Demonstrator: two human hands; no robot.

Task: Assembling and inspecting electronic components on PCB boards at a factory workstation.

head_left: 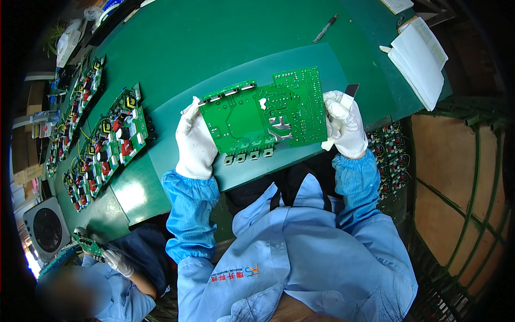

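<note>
A green circuit board (247,123), solder side up, is held tilted above the table. Several metal-tabbed parts (248,156) stick out along its near edge, and silvery solder patches show right of its middle. White gloves cover both hands. My left hand (194,142) is closed on the board's left edge, thumb at the upper corner. My right hand (345,124) is at the right edge, fingers closed round a thin flat tool (351,90) with a dark end; its kind is unclear. A pale end shows below those fingers. Whether they also grip the board is hard to tell.
Populated circuit boards (110,142) stand in rows at the left. A marker pen (325,28) and papers (416,64) lie farther off. More boards (389,155) sit low at the right. At the lower left, near a fan (47,228), a co-worker (120,284) holds another board.
</note>
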